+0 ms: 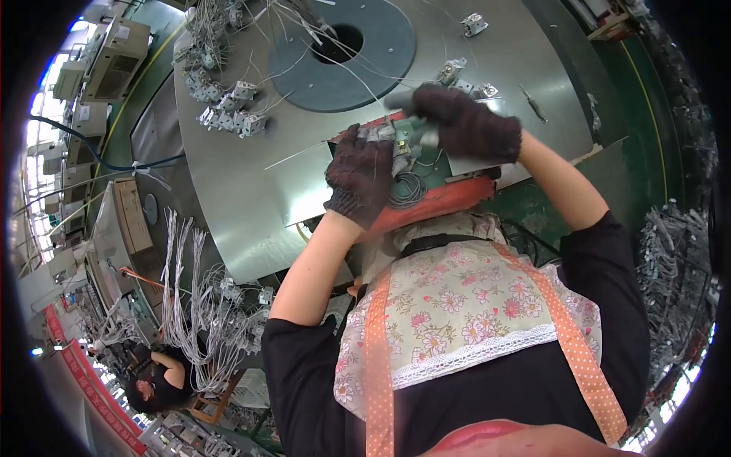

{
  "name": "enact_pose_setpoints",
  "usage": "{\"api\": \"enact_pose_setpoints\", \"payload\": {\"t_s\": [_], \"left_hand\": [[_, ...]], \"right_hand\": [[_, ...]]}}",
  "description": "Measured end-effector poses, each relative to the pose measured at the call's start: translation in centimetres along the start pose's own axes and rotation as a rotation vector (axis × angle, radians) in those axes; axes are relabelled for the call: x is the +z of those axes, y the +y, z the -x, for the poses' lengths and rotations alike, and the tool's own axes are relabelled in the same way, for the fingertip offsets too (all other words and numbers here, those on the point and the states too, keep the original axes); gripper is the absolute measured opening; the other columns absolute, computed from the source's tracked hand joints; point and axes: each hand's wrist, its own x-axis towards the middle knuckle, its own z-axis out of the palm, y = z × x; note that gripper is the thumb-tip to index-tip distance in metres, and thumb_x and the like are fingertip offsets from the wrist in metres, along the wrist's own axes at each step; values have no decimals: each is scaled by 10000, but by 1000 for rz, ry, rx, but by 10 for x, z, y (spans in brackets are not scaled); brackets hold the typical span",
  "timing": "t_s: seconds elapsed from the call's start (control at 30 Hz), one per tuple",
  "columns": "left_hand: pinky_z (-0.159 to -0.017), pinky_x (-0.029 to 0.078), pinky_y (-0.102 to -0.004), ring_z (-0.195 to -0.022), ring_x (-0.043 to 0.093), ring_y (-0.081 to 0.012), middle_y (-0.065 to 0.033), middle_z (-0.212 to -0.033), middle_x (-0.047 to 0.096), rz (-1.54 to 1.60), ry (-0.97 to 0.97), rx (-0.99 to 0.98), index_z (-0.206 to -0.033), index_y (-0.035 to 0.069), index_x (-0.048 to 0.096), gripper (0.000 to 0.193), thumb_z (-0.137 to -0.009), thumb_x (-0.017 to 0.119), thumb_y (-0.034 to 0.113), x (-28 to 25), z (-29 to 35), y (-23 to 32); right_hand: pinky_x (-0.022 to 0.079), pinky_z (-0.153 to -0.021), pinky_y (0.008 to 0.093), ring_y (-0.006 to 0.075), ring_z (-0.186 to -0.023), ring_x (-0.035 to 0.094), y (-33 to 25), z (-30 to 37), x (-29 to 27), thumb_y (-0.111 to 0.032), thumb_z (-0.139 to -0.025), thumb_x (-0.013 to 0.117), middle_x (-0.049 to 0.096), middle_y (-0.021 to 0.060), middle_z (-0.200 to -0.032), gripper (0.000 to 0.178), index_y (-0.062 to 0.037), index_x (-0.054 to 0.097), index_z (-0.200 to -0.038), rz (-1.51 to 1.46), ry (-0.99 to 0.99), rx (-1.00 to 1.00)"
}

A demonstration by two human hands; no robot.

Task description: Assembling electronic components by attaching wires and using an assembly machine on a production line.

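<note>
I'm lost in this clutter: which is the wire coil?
Start at the metal table, then the gloved left hand. Just right of it sits the grey wire coil, wound in tight loops, unlike the straggling pale wires over the round disc.

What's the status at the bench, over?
Left hand at pale fitting. Right hand closed around blurred grey object. Grey cable coil close by.

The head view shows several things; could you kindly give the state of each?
Left hand: gloved, fingers bent
Right hand: gloved, motion-blurred
Grey cable: coiled
Pen-shaped tool: lying untouched
Dark grey disc: lying flat
Red cloth: wrinkled
Left-side metal connectors: clustered
White wires: hanging loose
</note>
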Motion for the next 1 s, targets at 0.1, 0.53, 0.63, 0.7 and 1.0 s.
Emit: {"api": "enact_pose_setpoints", "payload": {"t_s": [0.1,0.53,0.63,0.7,1.0], "left_hand": [[-1110,433,-511,-1162,635,-392,-204,-1229,678,5,89,-6,-1300,7,608,471,-900,603,255,7,3,2],[-1148,404,-496,-1225,622,-364,-195,-1274,673,-24,-52,-40,-1274,1,641,563,-903,657,424,-3,-4,5],[-1156,389,-495,-1251,606,-361,-196,-1280,672,-19,-71,-77,-1263,-3,649,560,-907,656,430,-4,-1,6],[-1134,409,-487,-1205,629,-357,-194,-1247,685,-22,-50,-36,-1281,8,638,555,-886,695,394,-7,-9,9],[-1099,443,-468,-1113,672,-343,-197,-1183,707,-27,-30,-18,-1300,10,630,565,-865,746,351,-6,-11,9]], "right_hand": [[552,-910,427,345,-1033,679,30,7,-48,-300,-878,755,670,163,-1178,404,-108,655,-1219,375,91,314],[533,-939,475,397,-1087,664,109,37,-89,-193,-887,702,683,186,-1213,420,-79,638,-1286,596,147,229],[538,-930,478,370,-1028,698,49,8,-79,-356,-879,688,722,167,-1120,452,-60,663,-1219,357,-259,657],[528,-978,471,356,-1136,665,97,20,-59,-316,-825,703,677,191,-1247,554,-74,609,-1315,601,-368,642],[509,-1048,421,341,-1218,629,144,26,-47,-183,-754,766,623,179,-1354,645,-77,571,-1360,678,-70,524]]}}
